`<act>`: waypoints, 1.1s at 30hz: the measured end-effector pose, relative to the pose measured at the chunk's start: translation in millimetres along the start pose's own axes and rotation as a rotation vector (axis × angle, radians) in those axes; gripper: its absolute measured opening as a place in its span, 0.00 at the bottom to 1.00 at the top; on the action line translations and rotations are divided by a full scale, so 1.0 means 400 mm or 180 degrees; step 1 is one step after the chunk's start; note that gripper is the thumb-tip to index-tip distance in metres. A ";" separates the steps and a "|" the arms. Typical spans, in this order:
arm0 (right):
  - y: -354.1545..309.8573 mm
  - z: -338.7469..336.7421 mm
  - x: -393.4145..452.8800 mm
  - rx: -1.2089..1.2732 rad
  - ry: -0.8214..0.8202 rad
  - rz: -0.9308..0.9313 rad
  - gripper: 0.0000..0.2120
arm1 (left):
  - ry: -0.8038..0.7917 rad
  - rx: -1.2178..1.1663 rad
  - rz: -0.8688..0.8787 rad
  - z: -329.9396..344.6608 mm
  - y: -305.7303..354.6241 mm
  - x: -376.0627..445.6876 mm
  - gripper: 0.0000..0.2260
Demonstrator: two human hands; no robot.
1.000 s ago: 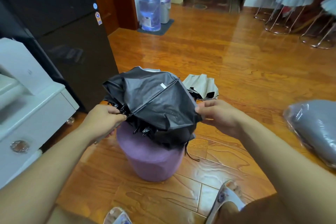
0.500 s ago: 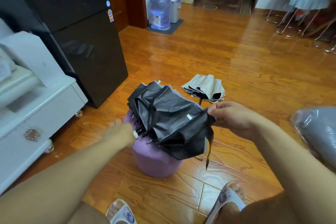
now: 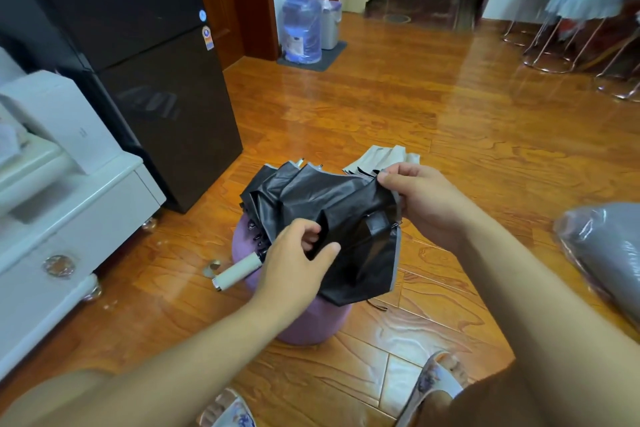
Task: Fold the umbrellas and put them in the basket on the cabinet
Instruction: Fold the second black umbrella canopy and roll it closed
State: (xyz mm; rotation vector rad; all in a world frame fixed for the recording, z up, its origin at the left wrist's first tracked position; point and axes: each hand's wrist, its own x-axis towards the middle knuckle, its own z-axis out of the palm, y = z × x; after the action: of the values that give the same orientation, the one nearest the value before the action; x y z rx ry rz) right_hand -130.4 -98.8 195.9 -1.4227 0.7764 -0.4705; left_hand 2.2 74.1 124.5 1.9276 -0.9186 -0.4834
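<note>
Hands: left hand (image 3: pixel 294 263), right hand (image 3: pixel 426 204) fingers pinch black umbrella (image 3: pixel 332 204) | labels: unreadable

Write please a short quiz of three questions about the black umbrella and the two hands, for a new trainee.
1. True or false: the black umbrella lies on the purple stool.
2. Which hand pinches the canopy edge beside the beige umbrella? A) left hand B) right hand
3. What pale part sticks out left of the left hand?

Key: 1. True. 2. B. 3. The cream handle.
</note>
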 end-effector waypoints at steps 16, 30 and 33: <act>-0.002 -0.006 0.002 -0.0122 0.0022 0.0033 0.10 | -0.0166 0.0733 0.0327 -0.010 0.061 0.004 0.31; 0.006 -0.041 -0.008 -0.0207 -0.0059 0.0082 0.10 | -0.0087 -0.0146 0.0266 -0.002 0.033 -0.015 0.08; 0.006 -0.042 -0.018 -0.0205 -0.0225 0.0103 0.09 | -0.0153 -0.0263 0.0083 0.008 0.034 -0.012 0.06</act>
State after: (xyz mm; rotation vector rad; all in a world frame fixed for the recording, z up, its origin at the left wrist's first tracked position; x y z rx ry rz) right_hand -147.6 -105.0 195.2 -1.4766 0.7623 -0.3714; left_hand -8.5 71.6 134.4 1.8342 -0.9392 -0.5461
